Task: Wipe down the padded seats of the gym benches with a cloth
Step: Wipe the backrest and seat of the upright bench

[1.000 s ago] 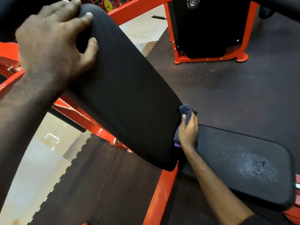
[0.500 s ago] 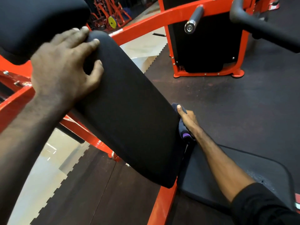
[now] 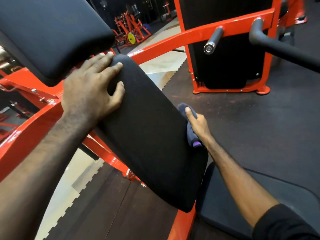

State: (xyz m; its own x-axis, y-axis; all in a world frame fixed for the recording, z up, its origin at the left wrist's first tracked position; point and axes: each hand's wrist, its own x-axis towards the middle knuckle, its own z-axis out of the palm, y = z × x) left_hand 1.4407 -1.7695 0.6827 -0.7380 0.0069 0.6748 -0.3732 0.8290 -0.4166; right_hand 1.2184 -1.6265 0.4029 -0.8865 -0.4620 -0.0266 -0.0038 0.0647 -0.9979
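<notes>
Wiping the right edge of the angled back pad (image 3: 149,129), the landmark here. Left hand (image 3: 91,90) resting at the pad's upper end, fingers (image 3: 110,68) spread and laid flat over the rounded top, thumb out on the pad's face; bracing, gripping nothing. Right hand (image 3: 197,123) against the pad's right side, about halfway down, pressing the dark cloth (image 3: 190,129) between palm and padding. Index finger straight along the cloth; the other fingers hidden behind the pad's edge, so impossible to tell whether curled round the fabric or flat. A purple tag or hem showing at the cloth's lower end, by the wrist.

To do this pass well, probably: keep the cloth bunched enough to wrap the side seam, press evenly, run in one long stroke along the edge towards the pad's top rather than short scrubs. Keep the left hand braced at the top end against any rocking of the pad on its red frame (image 3: 36,118). Then overlap strokes across the pad's broad face.

Below and right of the pad, the flat seat pad (image 3: 280,193), untouched by either hand right now. Above the pad's top end, another black cushion (image 3: 52,32).
</notes>
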